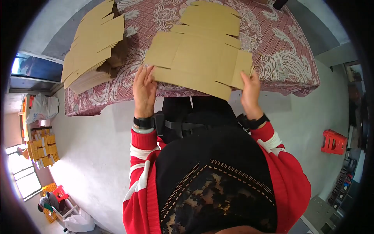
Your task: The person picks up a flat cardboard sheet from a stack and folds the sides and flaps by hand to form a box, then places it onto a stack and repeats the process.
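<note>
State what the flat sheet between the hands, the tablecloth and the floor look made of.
Flat sheet: matte brown cardboard, judging by its creases and cut slots.
Tablecloth: apparently matte woven fabric, given its draped, rumpled edge; fibre unclear.
Floor: smooth, slightly shiny where light falls; concrete or tile, hard to tell.

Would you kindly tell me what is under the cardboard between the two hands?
Patterned tablecloth shows around the cardboard, with the left hand at one edge and the right hand gripping the other. Whatever lies directly beneath is covered, so I cannot tell.
</note>
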The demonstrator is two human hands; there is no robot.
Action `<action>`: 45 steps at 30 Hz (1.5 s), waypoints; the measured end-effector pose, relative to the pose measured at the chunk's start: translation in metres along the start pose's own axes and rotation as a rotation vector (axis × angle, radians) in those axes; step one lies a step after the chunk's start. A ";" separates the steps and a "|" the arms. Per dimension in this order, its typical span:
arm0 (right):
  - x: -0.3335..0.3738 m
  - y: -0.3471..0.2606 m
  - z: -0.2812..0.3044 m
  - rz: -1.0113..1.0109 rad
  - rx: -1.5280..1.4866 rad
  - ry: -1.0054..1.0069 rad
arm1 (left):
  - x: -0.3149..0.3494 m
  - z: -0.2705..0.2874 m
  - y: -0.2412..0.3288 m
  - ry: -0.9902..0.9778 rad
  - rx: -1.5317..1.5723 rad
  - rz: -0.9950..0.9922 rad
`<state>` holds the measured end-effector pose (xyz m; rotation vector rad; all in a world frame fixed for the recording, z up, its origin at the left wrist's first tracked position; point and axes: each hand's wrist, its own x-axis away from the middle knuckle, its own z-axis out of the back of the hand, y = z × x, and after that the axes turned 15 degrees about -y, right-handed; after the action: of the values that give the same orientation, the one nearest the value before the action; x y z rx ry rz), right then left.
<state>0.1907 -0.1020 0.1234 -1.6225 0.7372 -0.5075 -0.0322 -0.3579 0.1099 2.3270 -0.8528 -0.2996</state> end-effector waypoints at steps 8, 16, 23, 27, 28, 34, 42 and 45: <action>0.045 -0.001 -0.027 -0.106 -0.087 -0.174 | 0.016 -0.042 -0.025 0.199 -0.249 -0.254; 0.040 -0.003 0.030 -0.257 -0.094 -0.203 | -0.008 -0.034 -0.034 0.237 -0.441 -0.349; 0.022 -0.047 0.089 -0.542 0.668 -0.546 | -0.027 0.001 -0.014 -0.043 -0.346 -0.191; 0.008 -0.071 0.089 -0.294 0.383 -0.433 | -0.023 -0.010 -0.002 -0.016 -0.230 -0.063; 0.000 -0.066 0.085 -0.284 0.384 -0.441 | -0.022 -0.015 0.004 -0.006 -0.197 0.001; -0.055 -0.030 0.029 -0.290 -0.678 -0.543 | -0.022 -0.013 0.020 -0.158 -0.179 0.122; -0.052 -0.012 -0.008 -0.123 -0.007 -0.484 | -0.015 -0.031 -0.006 -0.055 -0.384 -0.022; -0.036 0.012 -0.008 0.067 0.373 -0.469 | -0.021 -0.024 -0.019 -0.109 -0.452 -0.046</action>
<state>0.1579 -0.0835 0.1155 -1.2916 0.3189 -0.1860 -0.0295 -0.3214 0.1165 1.9222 -0.6979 -0.5798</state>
